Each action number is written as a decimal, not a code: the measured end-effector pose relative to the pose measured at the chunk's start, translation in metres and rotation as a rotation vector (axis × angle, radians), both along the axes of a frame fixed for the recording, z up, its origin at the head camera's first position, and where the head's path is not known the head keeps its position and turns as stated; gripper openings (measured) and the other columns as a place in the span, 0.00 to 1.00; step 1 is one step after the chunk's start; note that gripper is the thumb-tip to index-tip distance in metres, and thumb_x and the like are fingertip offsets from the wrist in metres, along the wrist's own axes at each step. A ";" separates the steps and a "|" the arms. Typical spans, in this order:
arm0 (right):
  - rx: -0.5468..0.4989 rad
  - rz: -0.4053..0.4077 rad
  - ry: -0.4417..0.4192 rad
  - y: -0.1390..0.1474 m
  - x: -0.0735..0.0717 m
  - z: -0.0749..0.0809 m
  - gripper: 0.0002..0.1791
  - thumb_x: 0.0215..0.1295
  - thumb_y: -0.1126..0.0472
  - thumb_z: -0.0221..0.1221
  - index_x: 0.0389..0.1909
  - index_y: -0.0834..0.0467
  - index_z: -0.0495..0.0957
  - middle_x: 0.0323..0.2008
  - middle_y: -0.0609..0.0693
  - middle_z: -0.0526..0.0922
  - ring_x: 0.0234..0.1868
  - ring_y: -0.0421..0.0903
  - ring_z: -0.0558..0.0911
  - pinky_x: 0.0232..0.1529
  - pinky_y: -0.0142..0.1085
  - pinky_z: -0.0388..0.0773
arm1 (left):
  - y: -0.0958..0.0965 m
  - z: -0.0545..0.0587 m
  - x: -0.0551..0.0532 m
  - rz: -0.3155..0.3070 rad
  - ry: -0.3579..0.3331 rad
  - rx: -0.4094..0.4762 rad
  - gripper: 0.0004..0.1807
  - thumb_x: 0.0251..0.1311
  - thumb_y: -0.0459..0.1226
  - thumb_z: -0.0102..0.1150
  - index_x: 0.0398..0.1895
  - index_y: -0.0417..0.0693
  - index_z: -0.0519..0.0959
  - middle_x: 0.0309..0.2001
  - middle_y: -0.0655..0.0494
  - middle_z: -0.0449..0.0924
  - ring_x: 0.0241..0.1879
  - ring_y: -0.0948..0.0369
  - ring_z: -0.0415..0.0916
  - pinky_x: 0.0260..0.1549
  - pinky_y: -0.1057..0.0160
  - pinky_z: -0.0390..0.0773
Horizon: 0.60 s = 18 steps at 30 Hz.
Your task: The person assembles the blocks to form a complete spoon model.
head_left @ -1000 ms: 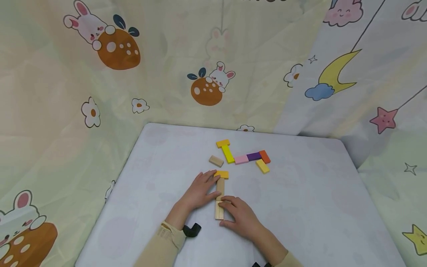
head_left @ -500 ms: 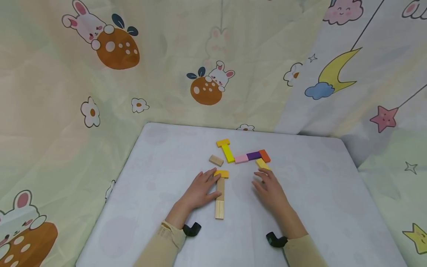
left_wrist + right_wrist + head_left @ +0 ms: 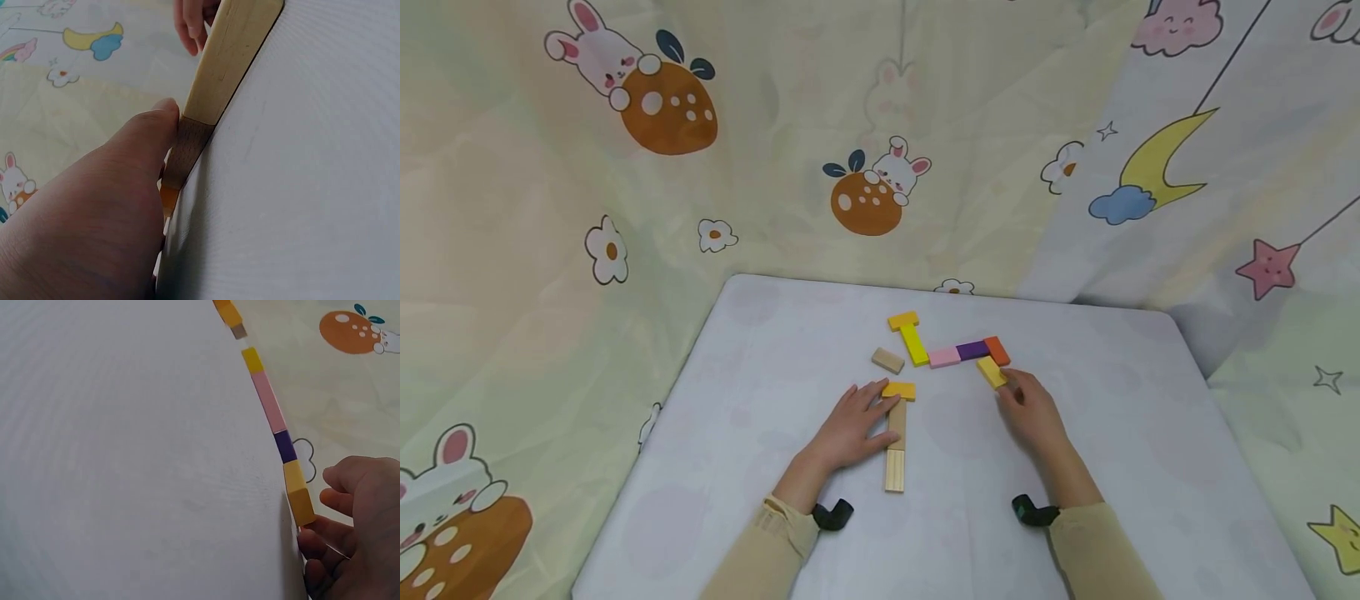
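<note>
In the head view, my left hand (image 3: 847, 429) lies along the left side of a column of blocks. Its fingertips touch the orange-yellow block (image 3: 904, 390) on top, and its thumb rests at the brown wooden block (image 3: 897, 423). Below that is a pale wooden block (image 3: 894, 472). On the right, my right hand (image 3: 1032, 410) has its fingertips at the near end of a light yellow block (image 3: 991, 372). The right wrist view shows fingers right at the end of this yellow block (image 3: 299, 494), with others held apart from it.
Behind the hands, a bent row holds an orange-yellow block (image 3: 903, 320), a bright yellow block (image 3: 914, 345), a pink block (image 3: 944, 357), a purple block (image 3: 973, 350) and an orange-red block (image 3: 997, 351). A loose tan block (image 3: 888, 360) lies near the left fingers. Patterned cloth (image 3: 760, 150) rises behind the white table (image 3: 737, 367).
My right hand has left the pale wooden block and moved up and right to the light yellow block. The left hand stays at the column.
</note>
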State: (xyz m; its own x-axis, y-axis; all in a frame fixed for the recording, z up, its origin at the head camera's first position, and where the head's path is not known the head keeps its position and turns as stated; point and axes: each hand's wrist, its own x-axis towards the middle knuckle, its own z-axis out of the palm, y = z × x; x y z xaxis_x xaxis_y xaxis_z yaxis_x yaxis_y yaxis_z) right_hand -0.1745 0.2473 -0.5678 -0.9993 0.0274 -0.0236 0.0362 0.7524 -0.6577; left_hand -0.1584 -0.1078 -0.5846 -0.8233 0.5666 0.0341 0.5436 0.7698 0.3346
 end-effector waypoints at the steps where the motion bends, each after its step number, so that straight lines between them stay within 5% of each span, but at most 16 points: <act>1: 0.003 -0.006 -0.007 -0.001 -0.001 -0.001 0.26 0.74 0.52 0.51 0.70 0.53 0.67 0.64 0.56 0.72 0.51 0.53 0.74 0.53 0.51 0.76 | 0.000 0.000 0.000 0.000 0.003 0.000 0.37 0.68 0.66 0.42 0.76 0.65 0.59 0.80 0.58 0.47 0.78 0.56 0.49 0.78 0.49 0.47; 18: 0.057 0.049 -0.108 -0.007 -0.010 0.003 0.28 0.72 0.50 0.56 0.70 0.51 0.66 0.65 0.56 0.72 0.57 0.54 0.74 0.61 0.55 0.75 | 0.000 -0.003 -0.001 0.008 -0.011 -0.017 0.38 0.67 0.67 0.39 0.77 0.67 0.57 0.80 0.60 0.45 0.78 0.57 0.47 0.78 0.50 0.44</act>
State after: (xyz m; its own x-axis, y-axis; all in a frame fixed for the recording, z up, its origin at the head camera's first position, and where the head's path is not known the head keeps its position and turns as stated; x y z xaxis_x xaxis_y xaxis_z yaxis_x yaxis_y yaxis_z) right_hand -0.1848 0.2404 -0.5651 -0.9913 -0.0168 -0.1309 0.0669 0.7909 -0.6083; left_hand -0.1593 -0.1079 -0.5876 -0.8280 0.5606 0.0156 0.5340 0.7795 0.3274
